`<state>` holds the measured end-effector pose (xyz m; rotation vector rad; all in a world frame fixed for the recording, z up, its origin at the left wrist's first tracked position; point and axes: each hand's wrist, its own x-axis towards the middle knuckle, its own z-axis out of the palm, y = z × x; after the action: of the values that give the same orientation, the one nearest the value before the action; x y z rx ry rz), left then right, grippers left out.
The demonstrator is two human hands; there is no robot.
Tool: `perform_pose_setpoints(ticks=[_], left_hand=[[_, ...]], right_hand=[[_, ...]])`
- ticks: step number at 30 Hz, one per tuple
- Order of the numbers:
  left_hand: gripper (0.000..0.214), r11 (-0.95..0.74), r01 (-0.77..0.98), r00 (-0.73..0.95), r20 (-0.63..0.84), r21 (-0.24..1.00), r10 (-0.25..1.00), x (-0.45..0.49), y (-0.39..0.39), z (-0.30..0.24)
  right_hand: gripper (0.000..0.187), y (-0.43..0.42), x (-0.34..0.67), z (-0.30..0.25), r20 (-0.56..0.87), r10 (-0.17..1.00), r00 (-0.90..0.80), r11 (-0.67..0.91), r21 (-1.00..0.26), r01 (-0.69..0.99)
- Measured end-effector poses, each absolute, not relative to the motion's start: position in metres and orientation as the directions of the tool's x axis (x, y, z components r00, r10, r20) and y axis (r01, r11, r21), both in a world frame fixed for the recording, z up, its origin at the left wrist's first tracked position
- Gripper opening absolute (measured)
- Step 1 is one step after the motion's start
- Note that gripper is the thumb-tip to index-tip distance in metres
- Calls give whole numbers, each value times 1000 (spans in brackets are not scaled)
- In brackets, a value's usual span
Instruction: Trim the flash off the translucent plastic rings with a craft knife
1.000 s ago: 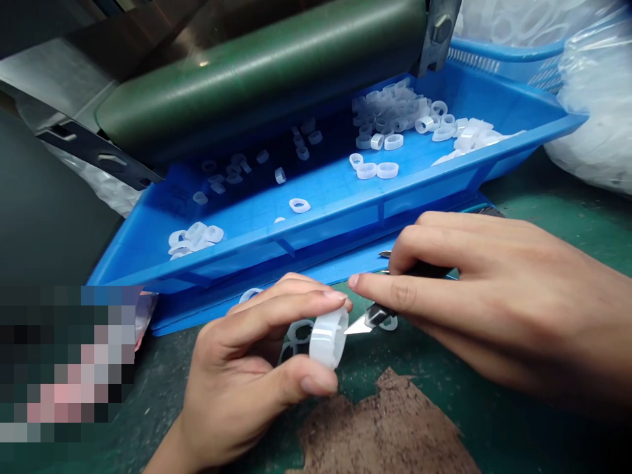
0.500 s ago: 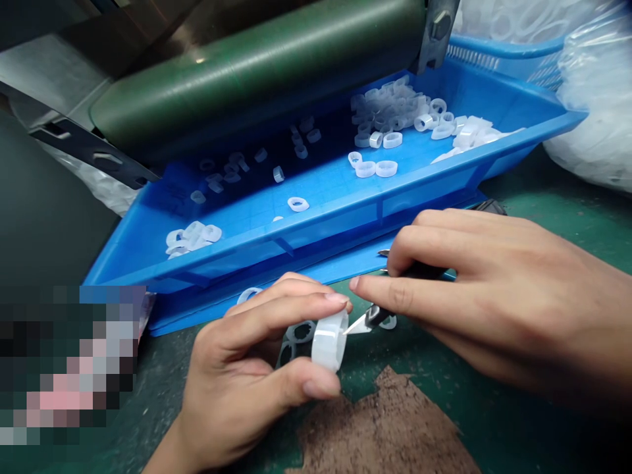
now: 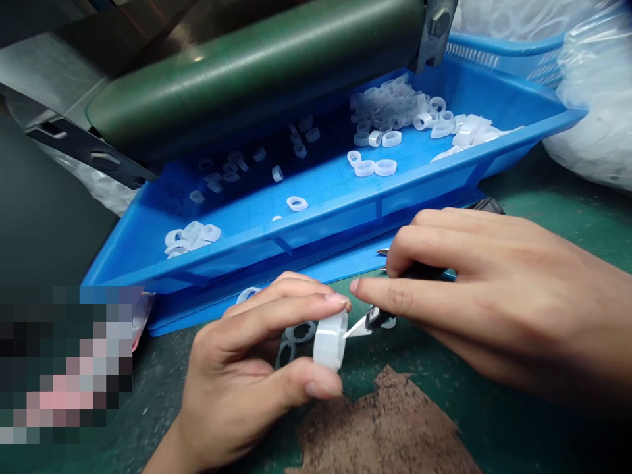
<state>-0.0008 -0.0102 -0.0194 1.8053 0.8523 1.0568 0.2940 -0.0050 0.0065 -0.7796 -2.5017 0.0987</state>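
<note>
Currently the left hand [image 3: 237,349] grips a translucent ring [image 3: 330,341], the right hand [image 3: 474,289] pinching a craft knife [image 3: 376,318] beside it

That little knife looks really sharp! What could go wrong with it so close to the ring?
The bare tip of the craft knife sits right beside the white ring held by the left hand. If it slipped, it might cut those fingers. The right hand holds the knife close to the blade, so a slip could be hard to stop. Loose rings on the green mat below could also get nicked.
</note>
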Motion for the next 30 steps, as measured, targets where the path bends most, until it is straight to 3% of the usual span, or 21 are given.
perform_pose_setpoints(ticks=[16,30], left_hand=[[39,-374,98,406,307,922,861,1,-11,-14],[36,-348,86,382,291,934,877,0,-9,-15]], right_hand=[[51,-6,293,4,437,569,-696,821,-247,515],[42,-3,294,5,376,618,-691,779,-412,472]])
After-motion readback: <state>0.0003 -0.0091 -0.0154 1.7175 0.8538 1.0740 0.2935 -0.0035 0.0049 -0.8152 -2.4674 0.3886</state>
